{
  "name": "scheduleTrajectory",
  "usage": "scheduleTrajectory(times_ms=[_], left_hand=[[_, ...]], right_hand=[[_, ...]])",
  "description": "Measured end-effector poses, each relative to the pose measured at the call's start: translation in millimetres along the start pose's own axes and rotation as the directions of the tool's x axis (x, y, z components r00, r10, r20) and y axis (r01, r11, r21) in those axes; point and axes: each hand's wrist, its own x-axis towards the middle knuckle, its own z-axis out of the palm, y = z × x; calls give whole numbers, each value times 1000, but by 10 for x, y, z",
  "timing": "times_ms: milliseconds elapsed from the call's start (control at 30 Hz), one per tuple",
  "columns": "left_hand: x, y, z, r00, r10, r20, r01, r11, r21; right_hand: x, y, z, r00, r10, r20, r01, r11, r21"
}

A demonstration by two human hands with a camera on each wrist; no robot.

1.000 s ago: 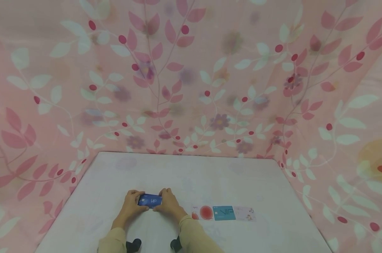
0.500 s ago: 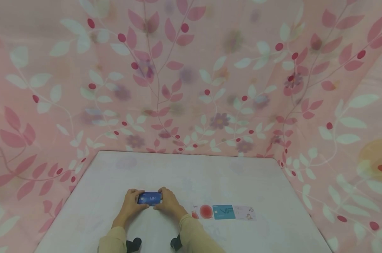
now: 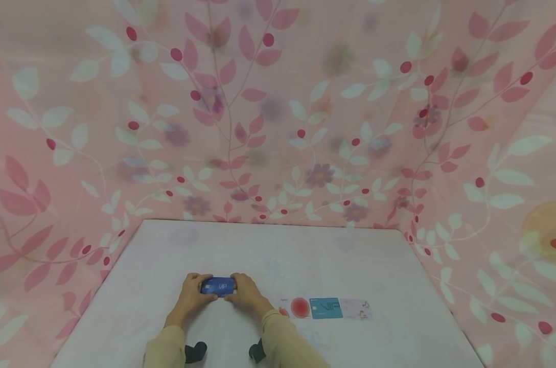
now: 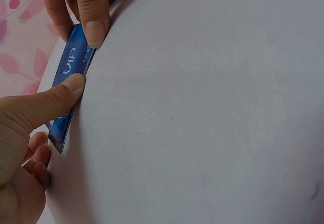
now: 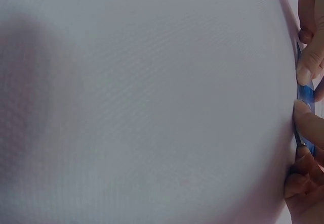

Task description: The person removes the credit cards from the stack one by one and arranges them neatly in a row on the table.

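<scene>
In the head view, both hands hold a blue card (image 3: 218,287) lettered "VIP", a little above or against the white table. My left hand (image 3: 191,298) grips its left end, and my right hand (image 3: 249,294) grips its right end. Seen from the left wrist, the left thumb (image 4: 58,96) presses the front of the card (image 4: 71,62), while fingers of the right hand (image 4: 90,6) pinch the far end. Only a narrow blue strip of the card (image 5: 306,93) shows between fingers in the right wrist view.
Right of the hands a row of cards lies on the table (image 3: 305,260): a white one with a red circle (image 3: 300,307), a teal "VIP" card (image 3: 326,308) and a pale pink card (image 3: 356,309). Pink floral cloth (image 3: 278,128) surrounds the table.
Both hands keep hold of the blue card. It has risen slightly in the head view and its tilt differs a little. The row of cards stays put.
</scene>
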Motion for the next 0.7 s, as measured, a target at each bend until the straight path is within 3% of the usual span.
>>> scheduleTrajectory(times_ms=[433, 700], left_hand=[[92, 43, 26, 1000, -12, 0, 12, 1000, -2], [89, 10, 44, 1000, 8, -13, -8, 1000, -10]], right_hand=[[-30, -18, 64, 993, 73, -91, -69, 997, 47], [-55, 5, 107, 989, 41, -143, -28, 995, 96]])
